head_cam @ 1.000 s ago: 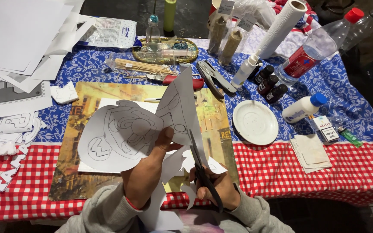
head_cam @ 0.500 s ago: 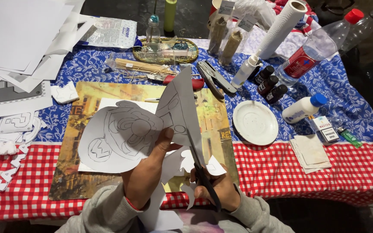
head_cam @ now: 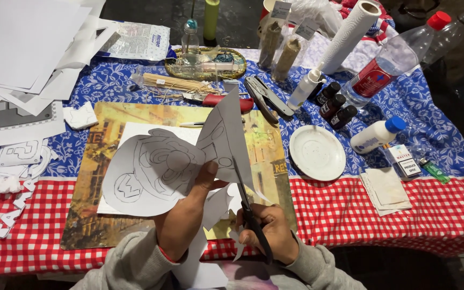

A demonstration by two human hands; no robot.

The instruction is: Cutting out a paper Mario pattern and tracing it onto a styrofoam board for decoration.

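Mid-cut: curvy paper cutout (head_cam: 151, 172), blk scissors (head_cam: 251, 207)

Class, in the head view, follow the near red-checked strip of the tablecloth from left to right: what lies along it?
White cut-out paper letters → left hand holding the drawn paper cut-out → right hand with black scissors → stack of beige napkins.

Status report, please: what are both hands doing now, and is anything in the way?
Left hand grips paper drawing. Right hand holds scissors, blades in the paper. White plate sits apart; nothing blocks the cut.
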